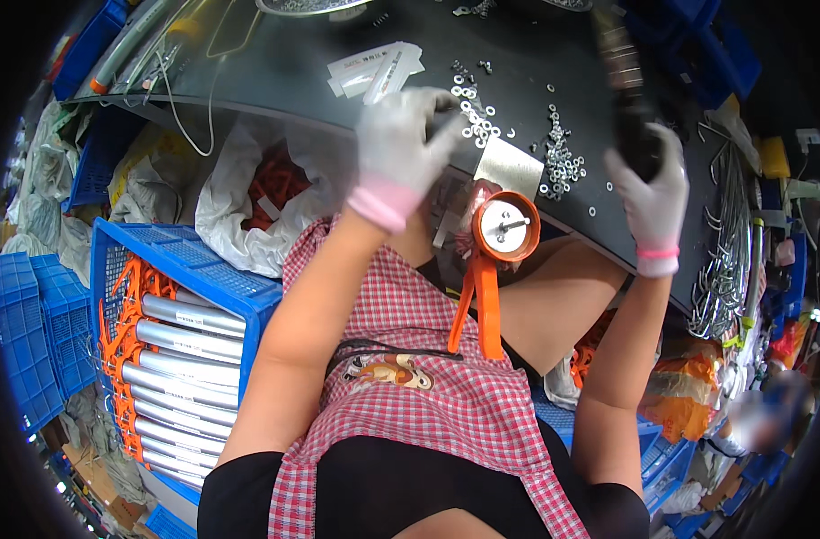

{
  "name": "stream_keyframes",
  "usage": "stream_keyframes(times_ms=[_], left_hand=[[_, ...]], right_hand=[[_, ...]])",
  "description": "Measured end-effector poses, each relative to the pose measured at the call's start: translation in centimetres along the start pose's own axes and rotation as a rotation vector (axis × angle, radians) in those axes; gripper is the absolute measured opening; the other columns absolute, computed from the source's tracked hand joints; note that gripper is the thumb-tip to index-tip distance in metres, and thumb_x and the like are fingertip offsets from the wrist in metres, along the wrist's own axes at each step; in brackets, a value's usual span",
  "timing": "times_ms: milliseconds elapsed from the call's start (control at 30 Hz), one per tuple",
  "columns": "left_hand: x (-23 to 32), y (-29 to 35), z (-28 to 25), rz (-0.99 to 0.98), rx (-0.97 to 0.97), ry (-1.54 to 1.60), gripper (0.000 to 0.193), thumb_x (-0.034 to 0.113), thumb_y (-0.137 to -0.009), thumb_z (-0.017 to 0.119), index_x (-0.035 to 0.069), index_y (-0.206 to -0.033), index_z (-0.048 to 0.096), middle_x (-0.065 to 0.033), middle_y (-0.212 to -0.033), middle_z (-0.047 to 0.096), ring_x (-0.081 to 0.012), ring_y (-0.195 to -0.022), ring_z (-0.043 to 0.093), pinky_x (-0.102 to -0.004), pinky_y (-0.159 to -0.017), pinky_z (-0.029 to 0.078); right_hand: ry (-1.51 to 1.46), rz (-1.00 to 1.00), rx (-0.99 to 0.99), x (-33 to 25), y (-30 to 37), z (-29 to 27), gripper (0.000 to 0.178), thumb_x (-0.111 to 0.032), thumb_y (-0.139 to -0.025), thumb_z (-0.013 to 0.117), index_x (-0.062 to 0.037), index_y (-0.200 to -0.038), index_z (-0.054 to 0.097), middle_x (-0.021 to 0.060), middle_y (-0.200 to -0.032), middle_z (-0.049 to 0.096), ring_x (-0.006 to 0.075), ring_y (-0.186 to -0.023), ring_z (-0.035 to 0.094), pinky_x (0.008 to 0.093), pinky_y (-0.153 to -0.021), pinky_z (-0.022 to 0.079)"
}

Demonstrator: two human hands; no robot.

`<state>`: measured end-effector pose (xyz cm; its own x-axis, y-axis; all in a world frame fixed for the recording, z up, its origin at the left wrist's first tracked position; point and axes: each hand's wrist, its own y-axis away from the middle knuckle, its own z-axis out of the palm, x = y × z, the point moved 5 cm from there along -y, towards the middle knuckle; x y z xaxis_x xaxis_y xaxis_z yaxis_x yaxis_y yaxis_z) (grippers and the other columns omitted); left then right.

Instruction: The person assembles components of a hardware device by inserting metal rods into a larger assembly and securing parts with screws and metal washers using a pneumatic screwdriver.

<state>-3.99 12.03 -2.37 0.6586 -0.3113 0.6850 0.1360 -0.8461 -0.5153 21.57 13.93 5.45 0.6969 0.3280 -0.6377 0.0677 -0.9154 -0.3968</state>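
Note:
My left hand [396, 154], in a white glove with a pink cuff, hovers at the table's near edge beside the metal washers [478, 126]. Its thumb and fingers are blurred but apart, with nothing visible between them. On the right, my similarly gloved right hand [654, 189] is wrapped round the lower part of a long dark tool [633, 108], smeared by motion. Between my arms, an orange caulking gun [487, 301] stands against the table edge, handle toward me. Its round end faces up, showing a white disc and a metal rod. Neither hand touches it.
Small nuts [563, 162] lie scattered beside a metal plate [511, 165]. White printed labels [374, 67] sit farther back. At left, a blue crate [181, 235] holds several silver-barrelled caulking guns [185, 370]. Bent metal rods [723, 260] line the table's right side.

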Motion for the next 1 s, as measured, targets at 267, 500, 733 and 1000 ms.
stream_keyframes(times_ms=[267, 500, 733, 1000], left_hand=[[-1.2, -4.1, 1.8, 0.183, -0.301, -0.464, 0.011, 0.022, -0.068, 0.071, 0.012, -0.074, 0.070, -0.0069, -0.074, 0.062, -0.0261, -0.076, 0.059, -0.0383, -0.070, 0.043], [0.7, -1.8, 0.1, 0.250, -0.222, -0.293, 0.011, 0.012, -0.063, 0.072, 0.010, -0.072, 0.065, -0.0033, -0.082, 0.061, -0.0237, -0.079, 0.058, -0.0375, -0.070, 0.043], [0.2, 0.1, -1.1, 0.311, -0.331, -0.166, 0.033, 0.028, -0.054, 0.076, 0.009, -0.079, 0.066, -0.0081, -0.094, 0.063, -0.0309, -0.089, 0.060, -0.0414, -0.074, 0.049], [0.0, 0.2, -0.9, 0.426, -0.264, 0.015, 0.028, 0.012, -0.051, 0.076, 0.010, -0.075, 0.061, -0.0046, -0.083, 0.063, -0.0275, -0.077, 0.062, -0.0371, -0.063, 0.049]], right_hand=[[0.322, -0.021, -0.220, 7.5, -2.7, 2.8, 0.043, -0.024, -0.069, 0.073, -0.0051, -0.105, 0.060, 0.0143, -0.098, 0.062, 0.0322, -0.093, 0.061, 0.0359, -0.080, 0.048], [0.122, 0.183, -0.132, 13.0, -12.8, 3.7, 0.043, -0.038, -0.083, 0.059, -0.0001, -0.105, 0.062, 0.0192, -0.104, 0.061, 0.0312, -0.100, 0.059, 0.0355, -0.088, 0.045], [0.512, 0.667, 0.033, 19.5, -25.6, 9.0, 0.078, -0.069, -0.075, 0.051, -0.0097, -0.126, 0.055, 0.0150, -0.136, 0.043, 0.0340, -0.122, 0.045, 0.0428, -0.100, 0.037], [0.221, 0.535, 0.104, 25.2, -27.3, 7.5, 0.072, -0.059, -0.074, 0.066, -0.0023, -0.118, 0.059, 0.0142, -0.121, 0.059, 0.0279, -0.115, 0.054, 0.0336, -0.096, 0.040]])
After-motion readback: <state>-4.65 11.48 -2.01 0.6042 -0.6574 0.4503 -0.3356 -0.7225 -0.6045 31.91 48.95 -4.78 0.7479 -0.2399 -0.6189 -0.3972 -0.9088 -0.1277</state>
